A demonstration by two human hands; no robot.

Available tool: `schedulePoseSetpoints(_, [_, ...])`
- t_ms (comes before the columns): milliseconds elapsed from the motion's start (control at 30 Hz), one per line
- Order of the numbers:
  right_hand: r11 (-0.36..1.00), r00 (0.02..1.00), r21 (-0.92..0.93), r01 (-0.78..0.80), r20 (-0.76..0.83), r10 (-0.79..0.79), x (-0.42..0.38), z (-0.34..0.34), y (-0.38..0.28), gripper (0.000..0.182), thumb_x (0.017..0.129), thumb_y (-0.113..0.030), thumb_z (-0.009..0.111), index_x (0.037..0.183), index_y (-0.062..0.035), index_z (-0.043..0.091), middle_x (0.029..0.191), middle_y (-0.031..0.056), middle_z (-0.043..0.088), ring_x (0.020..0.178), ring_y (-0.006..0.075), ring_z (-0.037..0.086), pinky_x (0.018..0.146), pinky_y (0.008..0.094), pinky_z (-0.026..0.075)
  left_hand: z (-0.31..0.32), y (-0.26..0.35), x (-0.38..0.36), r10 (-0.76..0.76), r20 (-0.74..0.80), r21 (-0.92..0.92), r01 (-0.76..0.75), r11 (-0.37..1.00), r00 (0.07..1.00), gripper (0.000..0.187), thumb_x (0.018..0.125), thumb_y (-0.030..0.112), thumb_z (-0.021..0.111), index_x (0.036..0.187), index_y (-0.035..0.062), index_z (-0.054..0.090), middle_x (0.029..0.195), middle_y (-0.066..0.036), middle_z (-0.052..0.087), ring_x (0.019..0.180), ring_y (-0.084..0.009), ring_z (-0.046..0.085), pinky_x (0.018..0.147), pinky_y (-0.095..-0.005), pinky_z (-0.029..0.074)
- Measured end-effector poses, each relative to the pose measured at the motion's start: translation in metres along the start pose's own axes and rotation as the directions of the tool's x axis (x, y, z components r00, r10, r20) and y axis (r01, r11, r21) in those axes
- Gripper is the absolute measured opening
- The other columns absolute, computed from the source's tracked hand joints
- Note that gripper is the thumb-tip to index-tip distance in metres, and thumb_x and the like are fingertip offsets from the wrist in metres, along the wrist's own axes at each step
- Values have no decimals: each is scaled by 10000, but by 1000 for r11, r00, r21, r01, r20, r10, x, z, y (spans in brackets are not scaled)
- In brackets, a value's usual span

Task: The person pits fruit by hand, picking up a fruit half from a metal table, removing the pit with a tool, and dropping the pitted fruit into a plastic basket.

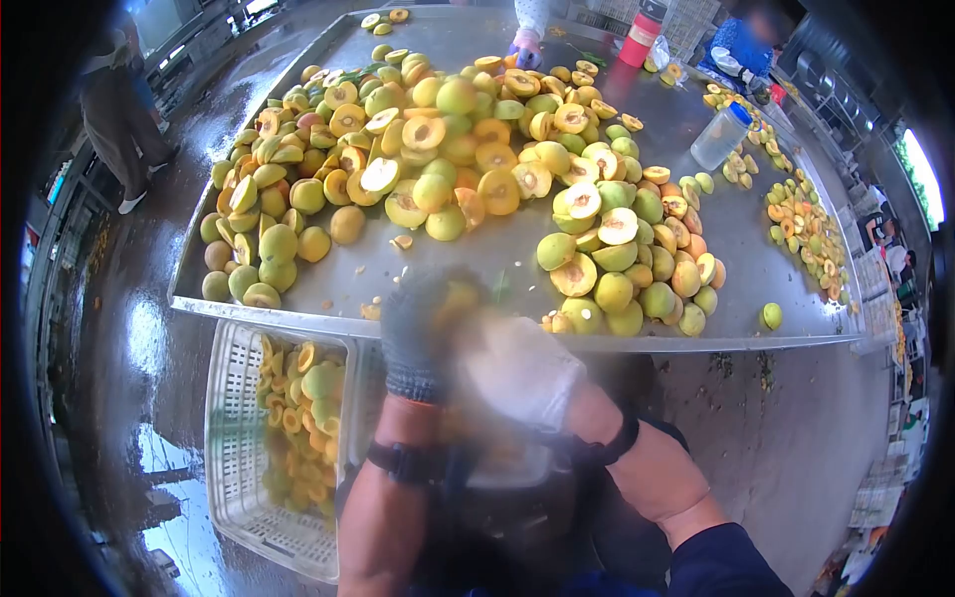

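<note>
Grey knit-gloved left hand (418,333) and white-gloved right hand (517,368) blur together; neither grip can be told.

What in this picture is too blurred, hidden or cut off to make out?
Head view only:
- Left hand in a dark glove and right hand in a white glove: motion blur hides the fingers and whether they hold fruit or a tool.
- White crate: partly hidden under the metal table edge.
- Person at the far end: only a gloved hand shows, cut off by the top edge.
- Plastic bottle: contents too small to tell.
</note>
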State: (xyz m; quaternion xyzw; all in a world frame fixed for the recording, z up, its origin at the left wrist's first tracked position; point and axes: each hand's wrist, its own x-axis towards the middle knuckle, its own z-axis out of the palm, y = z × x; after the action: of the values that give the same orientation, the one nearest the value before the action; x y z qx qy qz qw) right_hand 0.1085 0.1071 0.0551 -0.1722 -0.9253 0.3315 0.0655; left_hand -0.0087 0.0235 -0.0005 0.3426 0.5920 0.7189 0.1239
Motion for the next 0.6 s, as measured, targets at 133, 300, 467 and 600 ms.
schedulePoseSetpoints(133, [998, 1000, 60, -17, -15, 18, -7, -8, -7, 342, 999, -323, 533, 995, 13, 596, 848, 302, 665, 834, 500, 662, 735, 567, 528, -6, 11, 12, 388, 266, 517, -470, 715, 883, 142, 754, 29, 721, 896, 42, 723, 931, -89, 709, 768, -204, 663, 674, -295, 528])
schedulePoseSetpoints(300, [993, 998, 114, 6, -55, 0, -6, 3, -1, 318, 990, -305, 548, 963, -1, 639, 863, 289, 660, 856, 486, 668, 737, 560, 531, -6, -4, 17, 444, 202, 450, -485, 750, 873, 161, 831, 110, 707, 971, 32, 715, 980, -124, 717, 848, -243, 699, 738, -328, 561])
schedulePoseSetpoints(467, [1000, 1000, -26, 1, -9, -1, -7, 1, -5, 289, 983, -301, 540, 993, -48, 679, 910, 267, 662, 896, 461, 670, 779, 563, 531, 8, -7, -2, -130, -33, -201, 121, 972, 991, 395, 1039, 281, 488, 1196, -61, 607, 1060, -196, 704, 967, -278, 705, 872, -396, 585])
schedulePoseSetpoints(600, [991, 992, -34, -129, -13, 129, -3, -2, -7, 228, 939, -206, 577, 944, 10, 650, 873, 279, 690, 823, 489, 671, 728, 551, 537, 5, 5, -1, -165, 61, -205, 174, 963, 984, 400, 1005, 312, 557, 1137, -47, 674, 999, -127, 737, 945, -214, 701, 853, -365, 563])
